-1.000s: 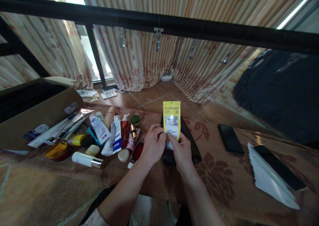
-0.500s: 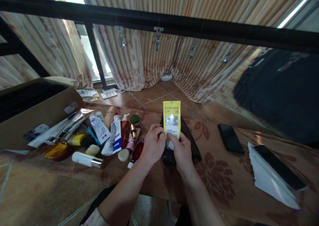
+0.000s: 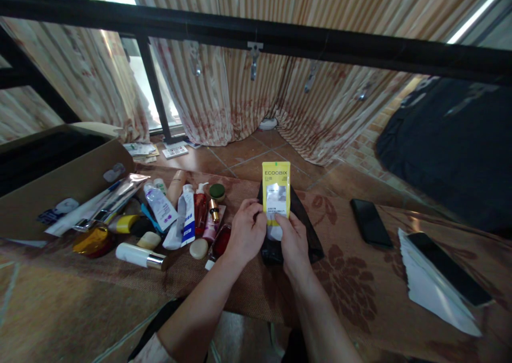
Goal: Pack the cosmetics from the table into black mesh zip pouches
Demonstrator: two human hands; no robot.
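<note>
Both hands grip a yellow ECOOBIX packet (image 3: 276, 184) upright by its lower end. My left hand (image 3: 246, 234) pinches its lower left edge, and my right hand (image 3: 293, 241) has its thumb on the front near the bottom. Right behind and under the packet lies a black pouch (image 3: 304, 219) on the brown floral mat (image 3: 352, 283). To the left of my hands is a cluster of several cosmetics (image 3: 176, 219): tubes, small bottles and jars lying on the mat.
An open cardboard box (image 3: 52, 182) stands at the far left. Two dark phones (image 3: 370, 223) (image 3: 448, 267) lie right of the pouch, the farther one on white paper (image 3: 432, 293). A black bar (image 3: 256, 32) crosses overhead; curtains hang behind.
The packet stays upright in both hands. My right thumb has slid slightly up its lower front; otherwise the hands and items are nearly still.
</note>
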